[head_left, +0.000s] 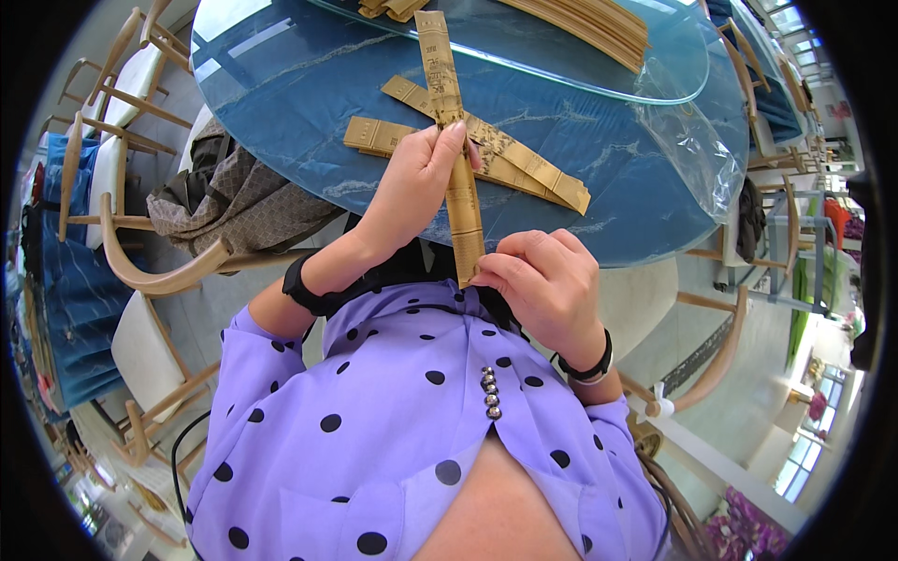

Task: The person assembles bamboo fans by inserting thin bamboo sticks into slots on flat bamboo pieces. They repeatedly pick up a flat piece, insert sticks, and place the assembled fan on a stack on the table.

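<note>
A long, narrow gold paper chopstick sleeve [437,61] with dark printing stands lengthwise before me, its near end at my waist. My left hand [419,173] is closed round its middle, thumb on top. At the near end, my right hand [552,290] pinches the sleeve's edge between thumb and fingers. Beneath it on the blue table lie more gold sleeves [552,182], crossed in a small fanned pile. Whether anything is inside the held sleeve I cannot tell.
A round glass turntable [561,70] sits on the blue marbled table [309,140]. On it lies a thick stack of gold sleeves [599,28]. Clear plastic wrap [692,140] is at the right. Wooden chairs [168,271] stand around, one with a patterned brown cloth [243,201].
</note>
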Motion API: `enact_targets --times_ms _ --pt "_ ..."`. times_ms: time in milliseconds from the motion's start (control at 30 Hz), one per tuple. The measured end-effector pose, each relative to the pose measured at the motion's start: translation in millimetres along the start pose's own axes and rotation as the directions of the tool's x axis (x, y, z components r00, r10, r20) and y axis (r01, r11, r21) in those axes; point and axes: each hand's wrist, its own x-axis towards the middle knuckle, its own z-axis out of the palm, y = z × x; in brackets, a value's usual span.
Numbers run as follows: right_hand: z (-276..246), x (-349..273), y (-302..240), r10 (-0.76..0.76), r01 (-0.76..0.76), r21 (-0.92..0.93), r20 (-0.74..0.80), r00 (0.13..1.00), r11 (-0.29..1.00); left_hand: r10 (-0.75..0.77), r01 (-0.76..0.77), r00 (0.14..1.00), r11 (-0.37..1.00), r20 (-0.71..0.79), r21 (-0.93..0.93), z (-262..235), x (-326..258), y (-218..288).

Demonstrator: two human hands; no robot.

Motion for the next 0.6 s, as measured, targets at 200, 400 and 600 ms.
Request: enact_targets --times_ms 200,400,600 --pt "2 -3 -4 -0.048 0.048 -0.033 0.005 0.999 0.998 0.038 -0.037 0.999 0.993 -0.006 0.112 5 -1 4" --pt "1 4 -2 -0.056 0.055 -0.033 -0.025 0.998 0.998 0.009 -0.01 1.0 0.993 0.014 0.119 -3 0 20" --pt "-7 12 5 0.017 -0.015 0.02 -0.15 0.989 1.0 -0.134 0.098 0.982 0.964 0.13 0.248 -33 33 84"
